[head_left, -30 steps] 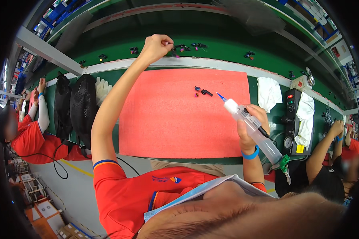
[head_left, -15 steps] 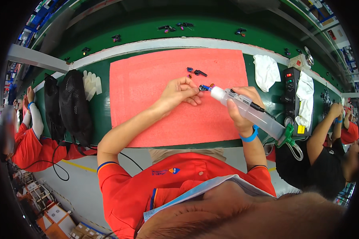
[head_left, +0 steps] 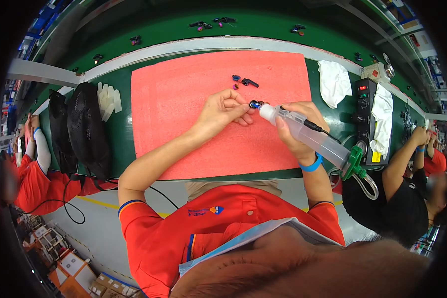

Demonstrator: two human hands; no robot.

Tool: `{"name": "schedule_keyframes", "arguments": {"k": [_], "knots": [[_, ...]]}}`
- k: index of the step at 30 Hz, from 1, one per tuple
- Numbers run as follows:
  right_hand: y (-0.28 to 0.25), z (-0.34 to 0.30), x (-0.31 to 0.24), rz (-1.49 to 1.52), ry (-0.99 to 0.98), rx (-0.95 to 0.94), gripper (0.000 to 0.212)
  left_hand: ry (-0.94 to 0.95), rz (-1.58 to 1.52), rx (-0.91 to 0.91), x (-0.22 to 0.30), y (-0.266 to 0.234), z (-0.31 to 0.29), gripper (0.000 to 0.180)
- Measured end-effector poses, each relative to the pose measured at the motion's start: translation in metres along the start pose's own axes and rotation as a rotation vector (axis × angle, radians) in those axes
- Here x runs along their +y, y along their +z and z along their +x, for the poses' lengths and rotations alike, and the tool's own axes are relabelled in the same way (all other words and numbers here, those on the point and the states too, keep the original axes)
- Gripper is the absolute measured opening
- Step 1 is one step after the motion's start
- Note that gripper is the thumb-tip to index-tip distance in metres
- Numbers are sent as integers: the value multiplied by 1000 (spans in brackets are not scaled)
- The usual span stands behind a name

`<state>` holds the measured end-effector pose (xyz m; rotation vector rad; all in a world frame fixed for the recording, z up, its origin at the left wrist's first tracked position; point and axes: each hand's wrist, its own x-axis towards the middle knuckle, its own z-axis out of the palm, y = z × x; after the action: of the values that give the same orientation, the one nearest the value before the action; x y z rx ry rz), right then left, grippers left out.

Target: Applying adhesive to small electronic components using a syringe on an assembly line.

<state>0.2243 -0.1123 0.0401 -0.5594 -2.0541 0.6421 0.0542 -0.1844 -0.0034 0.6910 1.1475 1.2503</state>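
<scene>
Tip-to-part stage, it looks like! Left hand (head_left: 224, 115) pinches the part (head_left: 255, 104) above the mat (head_left: 184, 159); right hand's (head_left: 299, 145) grip is clamped round the syringe (head_left: 329, 150), nose right beside it, contact unclear. Any move here calls for steadiness.

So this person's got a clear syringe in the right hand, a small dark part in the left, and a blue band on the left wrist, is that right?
Not quite. The head view shows the blue band on the right wrist. The rest stands: the right hand holds the clear syringe, and the left hand holds the small dark part.
</scene>
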Motion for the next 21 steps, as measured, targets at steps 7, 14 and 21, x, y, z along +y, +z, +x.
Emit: {"name": "schedule_keyframes", "arguments": {"k": [7,14,21], "knots": [[2,0,-1,27,8,-4,22,6,2,-4,-1,0,0,9],[0,0,-3,7,-3,-13,20,23,8,-3,-2,0,-1,9],[0,1,-2,-2,9,-27,20,26,21,4,-3,0,-1,9]]}}
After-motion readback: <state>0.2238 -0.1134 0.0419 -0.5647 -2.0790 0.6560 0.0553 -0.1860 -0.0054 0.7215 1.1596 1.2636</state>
